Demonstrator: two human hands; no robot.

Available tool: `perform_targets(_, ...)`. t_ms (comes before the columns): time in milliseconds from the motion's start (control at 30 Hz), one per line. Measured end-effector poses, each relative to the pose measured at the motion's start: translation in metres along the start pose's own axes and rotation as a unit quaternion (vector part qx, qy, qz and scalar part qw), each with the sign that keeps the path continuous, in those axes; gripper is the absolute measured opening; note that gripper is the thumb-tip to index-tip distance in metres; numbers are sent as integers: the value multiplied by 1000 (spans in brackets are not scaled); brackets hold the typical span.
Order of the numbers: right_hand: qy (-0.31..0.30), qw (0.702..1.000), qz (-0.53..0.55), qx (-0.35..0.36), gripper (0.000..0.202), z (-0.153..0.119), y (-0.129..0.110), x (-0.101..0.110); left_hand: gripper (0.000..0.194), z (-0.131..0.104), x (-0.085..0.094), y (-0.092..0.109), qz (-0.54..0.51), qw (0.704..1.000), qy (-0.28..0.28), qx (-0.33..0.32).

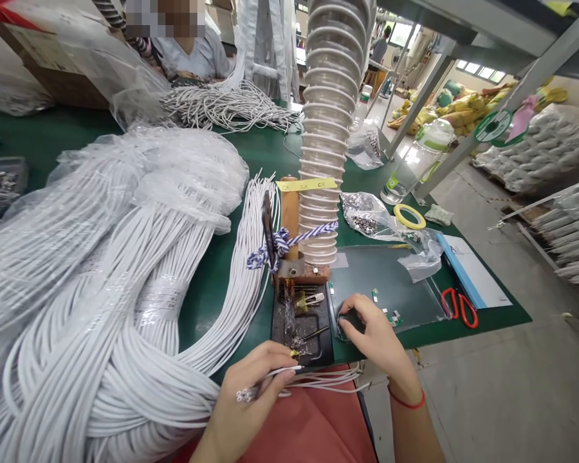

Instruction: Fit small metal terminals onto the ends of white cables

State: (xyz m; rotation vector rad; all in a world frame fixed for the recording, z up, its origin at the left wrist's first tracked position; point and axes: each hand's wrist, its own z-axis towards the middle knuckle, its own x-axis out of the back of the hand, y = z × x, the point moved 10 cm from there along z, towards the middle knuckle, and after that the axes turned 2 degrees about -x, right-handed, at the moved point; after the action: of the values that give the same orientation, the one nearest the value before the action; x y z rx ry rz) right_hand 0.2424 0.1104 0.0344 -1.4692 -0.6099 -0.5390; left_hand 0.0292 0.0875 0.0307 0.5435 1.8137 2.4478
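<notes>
My left hand (244, 399) is closed around several white cables (270, 373), with their ends by the front edge of a black tray (325, 347). A soldering iron (289, 299) points down over that tray, held in a stand with a wooden handle and blue-and-white cord. My right hand (374, 331) is at the near left corner of a clear sheet (367, 273). Its thumb and index finger are curved and apart, and I see nothing between them. Small green-and-white parts (394, 317) lie on the sheet just beyond it.
Big bundles of white cable (149, 321) cover the left. A ribbed clear hose (328, 128) hangs at centre. To the right are red scissors (460, 307), yellow tape (409, 217), a bottle (417, 161) and a bag of metal parts (367, 215). A person (188, 54) sits across the table.
</notes>
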Motion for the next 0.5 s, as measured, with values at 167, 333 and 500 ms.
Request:
perform_targets(167,-2,1000,22,-19,8,-2,4,2,14,2,1,3,5,1000,6,0)
perform_targets(333,1,997,71,-37,13,-3,11,-1,15,4,1,5,11,1000,9,-1)
perform_targets(500,48,974,219,-34,10,-15,8,4,14,1,-1,1,15,1000,-7,9)
